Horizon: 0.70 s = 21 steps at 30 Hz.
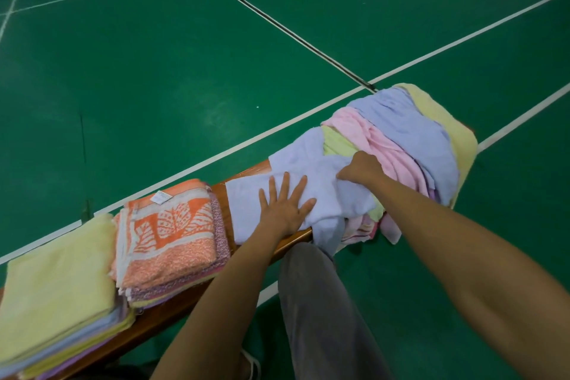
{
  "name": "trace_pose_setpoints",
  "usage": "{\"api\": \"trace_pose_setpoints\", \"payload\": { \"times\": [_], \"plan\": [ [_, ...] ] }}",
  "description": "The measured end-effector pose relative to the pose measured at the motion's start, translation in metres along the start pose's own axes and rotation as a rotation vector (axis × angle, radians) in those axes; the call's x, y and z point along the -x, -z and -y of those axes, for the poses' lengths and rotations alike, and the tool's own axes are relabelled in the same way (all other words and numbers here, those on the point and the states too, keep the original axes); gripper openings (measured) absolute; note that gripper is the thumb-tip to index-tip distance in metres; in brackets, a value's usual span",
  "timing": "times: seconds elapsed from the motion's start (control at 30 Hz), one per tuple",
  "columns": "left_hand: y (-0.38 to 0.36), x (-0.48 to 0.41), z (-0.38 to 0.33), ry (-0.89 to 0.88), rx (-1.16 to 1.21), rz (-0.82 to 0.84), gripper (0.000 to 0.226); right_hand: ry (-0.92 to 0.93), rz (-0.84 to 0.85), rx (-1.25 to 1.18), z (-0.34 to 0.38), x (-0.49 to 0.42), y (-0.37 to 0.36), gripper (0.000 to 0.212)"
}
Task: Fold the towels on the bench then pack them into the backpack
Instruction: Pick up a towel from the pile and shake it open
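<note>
Wooden worktop point(296, 236) on green court floor point(185, 71); lilac towel point(311, 191) mid-frame under flat left hand point(285, 210), right hand point(362, 168) gripping it.

Bench point(290, 241) runs left to right. Two stacks of folded towels point(58, 281) point(169, 237) lie side by side at its left; a spread towel point(246, 197) lies mid-bench; a heap of loose towels point(407, 145) lies at right.
</note>
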<state>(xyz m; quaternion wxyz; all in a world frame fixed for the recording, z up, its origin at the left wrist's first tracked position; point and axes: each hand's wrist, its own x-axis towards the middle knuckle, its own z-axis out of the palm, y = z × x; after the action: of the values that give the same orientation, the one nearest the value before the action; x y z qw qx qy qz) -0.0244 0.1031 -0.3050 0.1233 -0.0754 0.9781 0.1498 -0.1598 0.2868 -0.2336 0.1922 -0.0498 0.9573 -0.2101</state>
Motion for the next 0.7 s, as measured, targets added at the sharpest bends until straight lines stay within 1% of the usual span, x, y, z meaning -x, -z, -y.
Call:
{"api": "trace_pose_setpoints", "payload": {
  "times": [0.07, 0.13, 0.2, 0.3, 0.33, 0.37, 0.43, 0.47, 0.5, 0.53, 0.57, 0.6, 0.63, 0.7],
  "plan": [
    [0.001, -0.003, 0.000, 0.004, 0.007, 0.006, 0.068, -0.018, 0.023, -0.098, 0.001, 0.000, 0.007, 0.064],
    [0.003, -0.005, -0.002, 0.018, 0.008, 0.022, 0.068, 0.010, 0.062, -0.151, 0.007, -0.001, 0.014, 0.059],
    [0.007, -0.005, -0.007, 0.042, 0.006, 0.046, 0.069, 0.063, 0.035, -0.183, 0.019, 0.000, 0.020, 0.054],
    [0.012, -0.010, -0.018, 0.076, 0.068, 0.042, 0.066, 0.148, -0.020, -0.257, 0.047, 0.010, 0.023, 0.061],
    [0.015, -0.011, -0.021, 0.081, 0.152, -0.011, 0.060, 0.171, -0.015, -0.279, 0.057, 0.014, 0.022, 0.062],
    [0.019, -0.012, -0.023, 0.097, 0.274, -0.108, 0.050, 0.190, -0.001, -0.289, 0.068, 0.019, 0.020, 0.063],
    [0.030, -0.007, -0.024, 0.175, 0.658, -0.320, 0.031, 0.229, 0.047, -0.266, 0.088, 0.031, 0.014, 0.066],
    [0.038, -0.004, -0.022, 0.255, 0.889, -0.372, 0.026, 0.248, 0.062, -0.233, 0.097, 0.037, 0.009, 0.067],
    [0.047, 0.000, -0.020, 0.335, 1.119, -0.388, 0.024, 0.268, 0.068, -0.196, 0.105, 0.042, 0.002, 0.066],
    [0.054, 0.002, -0.016, 0.405, 1.317, -0.366, 0.024, 0.285, 0.066, -0.173, 0.114, 0.047, -0.005, 0.065],
    [0.062, 0.004, -0.012, 0.459, 1.450, -0.345, 0.026, 0.287, 0.064, -0.162, 0.124, 0.052, -0.014, 0.063],
    [0.067, 0.006, -0.007, 0.505, 1.490, -0.328, 0.031, 0.280, 0.070, -0.158, 0.133, 0.058, -0.023, 0.061],
    [0.072, 0.008, -0.001, 0.552, 1.479, -0.326, 0.041, 0.265, 0.101, -0.175, 0.141, 0.064, -0.032, 0.057],
    [0.075, 0.013, 0.013, 0.620, 1.371, -0.299, 0.060, 0.226, 0.250, -0.288, 0.151, 0.072, -0.051, 0.041]
  ]
}}
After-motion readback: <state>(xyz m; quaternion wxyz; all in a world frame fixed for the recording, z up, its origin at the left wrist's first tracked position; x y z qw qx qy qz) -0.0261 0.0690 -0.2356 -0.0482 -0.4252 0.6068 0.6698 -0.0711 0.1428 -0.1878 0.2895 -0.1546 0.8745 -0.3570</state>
